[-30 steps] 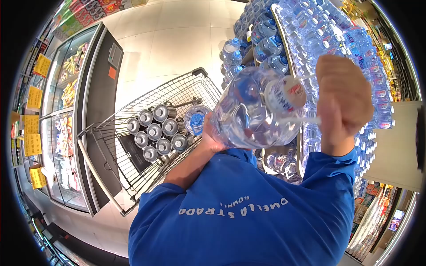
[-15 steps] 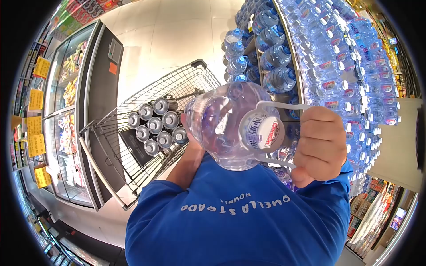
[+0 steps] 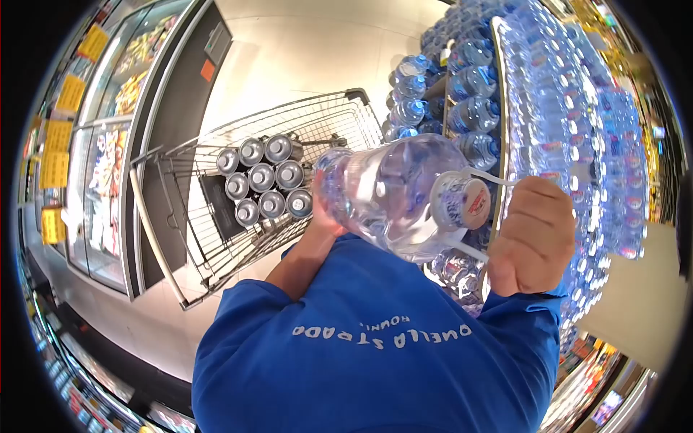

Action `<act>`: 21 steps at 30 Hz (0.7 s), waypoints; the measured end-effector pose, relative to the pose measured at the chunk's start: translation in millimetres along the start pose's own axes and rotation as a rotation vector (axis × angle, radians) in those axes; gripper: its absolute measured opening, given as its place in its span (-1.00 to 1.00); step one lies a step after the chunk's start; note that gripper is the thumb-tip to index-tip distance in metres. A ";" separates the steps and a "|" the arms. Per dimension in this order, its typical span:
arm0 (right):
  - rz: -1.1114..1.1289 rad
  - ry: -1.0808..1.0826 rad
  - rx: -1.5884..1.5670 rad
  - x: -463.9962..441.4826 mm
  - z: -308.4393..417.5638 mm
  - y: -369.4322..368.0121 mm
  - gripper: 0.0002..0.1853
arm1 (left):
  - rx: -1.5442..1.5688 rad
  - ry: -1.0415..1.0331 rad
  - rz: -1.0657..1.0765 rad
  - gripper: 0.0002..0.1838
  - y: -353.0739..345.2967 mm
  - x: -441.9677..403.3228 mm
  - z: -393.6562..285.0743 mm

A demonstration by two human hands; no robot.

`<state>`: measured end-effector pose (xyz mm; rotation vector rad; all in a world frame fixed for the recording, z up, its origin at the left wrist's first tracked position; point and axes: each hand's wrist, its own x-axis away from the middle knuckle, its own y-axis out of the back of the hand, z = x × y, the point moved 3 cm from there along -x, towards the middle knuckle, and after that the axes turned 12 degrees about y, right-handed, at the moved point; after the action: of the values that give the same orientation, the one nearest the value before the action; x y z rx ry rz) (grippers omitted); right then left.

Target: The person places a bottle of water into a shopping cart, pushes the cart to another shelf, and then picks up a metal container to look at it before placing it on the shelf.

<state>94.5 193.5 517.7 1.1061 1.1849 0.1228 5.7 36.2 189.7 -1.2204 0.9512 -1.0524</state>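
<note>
A large clear water bottle (image 3: pixel 397 191) is held tilted in front of the chest, its white cap (image 3: pixel 474 202) toward the right and its base toward the left. The loop of its white carrying handle (image 3: pixel 473 251) is clenched in the right hand (image 3: pixel 533 234), the fingers curled into a fist. The base is touched by the left hand (image 3: pixel 328 222); most of those fingers are hidden behind the plastic, so whether they are spread or curled cannot be told.

The step in hand is judged to be a two-handed carry. For any shift of the bottle, weight would need to be shared between handle and base, as the handle alone would probably let the base swing.

The base overlaps, in this view, the right side of a shopping cart (image 3: pixel 356 94); its height relative to the rim cannot be told. In the basket, silver-topped cans (image 3: pixel 261 177) are grouped in three rows, with wire mesh seen on their far side. Close clearance is suggested on the right by stacked water bottles (image 3: pixel 538 130), and beyond the cart's left end by a freezer cabinet (image 3: pixel 180 101). More room is judged to be offered at the far side, where pale floor (image 3: pixel 289 58) is seen.
</note>
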 end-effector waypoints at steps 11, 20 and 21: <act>0.003 -0.160 0.056 -59.0 -47.4 -50.7 -0.70 | 0.090 0.265 -0.320 -0.35 35.4 37.5 -31.7; 0.054 -0.149 0.098 -75.6 -114.5 -113.3 -0.61 | -0.341 -0.167 -0.583 -0.46 73.5 85.2 -76.2; 0.077 -0.127 0.075 -73.5 -120.0 -123.6 -0.59 | -0.559 -0.222 -0.752 -0.46 101.1 93.2 -72.9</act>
<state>-86.5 161.6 481.9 1.2087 1.0412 0.0667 -29.7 -68.3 80.1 -2.2189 0.6251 -1.2156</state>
